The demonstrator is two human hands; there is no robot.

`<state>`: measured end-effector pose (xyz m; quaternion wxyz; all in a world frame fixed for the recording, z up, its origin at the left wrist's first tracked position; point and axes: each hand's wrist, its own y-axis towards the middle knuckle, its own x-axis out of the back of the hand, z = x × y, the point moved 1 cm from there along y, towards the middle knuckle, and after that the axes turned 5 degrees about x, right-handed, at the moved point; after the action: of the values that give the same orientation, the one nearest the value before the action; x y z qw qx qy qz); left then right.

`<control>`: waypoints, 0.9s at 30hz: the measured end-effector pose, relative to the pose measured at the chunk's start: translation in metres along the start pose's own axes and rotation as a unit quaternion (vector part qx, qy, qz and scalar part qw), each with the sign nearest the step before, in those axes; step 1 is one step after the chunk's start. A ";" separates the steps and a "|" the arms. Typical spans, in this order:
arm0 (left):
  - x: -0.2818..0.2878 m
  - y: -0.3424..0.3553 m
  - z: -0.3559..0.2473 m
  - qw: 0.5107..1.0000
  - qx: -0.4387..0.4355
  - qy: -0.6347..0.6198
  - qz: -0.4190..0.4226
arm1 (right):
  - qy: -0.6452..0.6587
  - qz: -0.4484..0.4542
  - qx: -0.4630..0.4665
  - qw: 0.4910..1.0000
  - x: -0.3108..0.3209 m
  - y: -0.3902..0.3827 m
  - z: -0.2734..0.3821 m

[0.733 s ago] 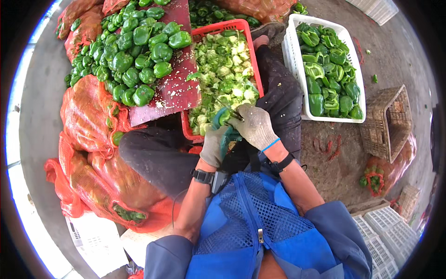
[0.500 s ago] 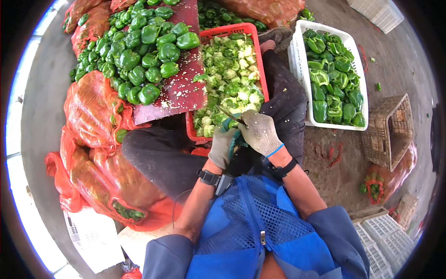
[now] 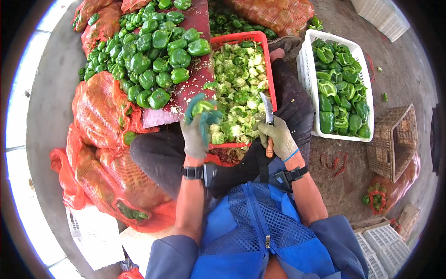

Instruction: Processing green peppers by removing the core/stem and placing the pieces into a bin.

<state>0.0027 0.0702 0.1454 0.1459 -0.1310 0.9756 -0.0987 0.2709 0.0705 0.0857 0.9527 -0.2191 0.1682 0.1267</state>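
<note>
My left hand (image 3: 196,132), in a grey glove with teal fingers, is raised palm up and closed round a green bell pepper (image 3: 200,108), somewhat blurred. It is over the near left corner of a red crate (image 3: 272,90) heaped with pale green pepper cores (image 3: 228,76). In my right hand (image 3: 280,135), also gloved, is a knife (image 3: 268,110) with a wooden handle, its blade pointing up and away from me beside the crate's right side. Whole green peppers (image 3: 139,63) are piled on a dark red board (image 3: 200,74) scattered with seeds, left of the crate.
A white crate (image 3: 317,122) of cut green peppers stands at the right. Beyond it are a brown crate (image 3: 382,156) on its side and a stacked white crate (image 3: 381,18). Red mesh sacks (image 3: 95,107) bulge at the left. My legs (image 3: 295,100) flank the red crate.
My hands were together over the crate's near edge; now they are apart. The left has swung left and up with the pepper, while the right has moved right with the knife turned upright.
</note>
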 end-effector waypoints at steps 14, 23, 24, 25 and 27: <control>-0.008 0.080 -0.006 0.968 0.159 0.190 -0.033 | -0.070 -0.006 -0.033 0.997 0.010 0.015 -0.011; -0.243 0.091 0.027 0.900 -0.231 0.263 0.259 | 0.098 -0.013 -0.075 0.992 -0.001 0.005 0.021; -0.258 0.076 0.021 0.940 -0.177 0.189 0.222 | 0.093 -0.029 -0.067 0.993 0.008 0.007 0.013; -0.269 0.061 0.010 0.970 -0.131 0.107 0.174 | 0.088 -0.038 -0.060 0.994 0.013 0.009 0.006; -0.222 0.058 0.004 0.946 -0.195 0.219 0.139 | 0.079 -0.036 -0.049 0.995 0.013 0.014 -0.005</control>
<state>0.1956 0.1874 0.1856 -0.0869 0.0050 0.9923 0.0884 0.2769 0.0824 0.0710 0.9285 -0.2811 0.2283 0.0823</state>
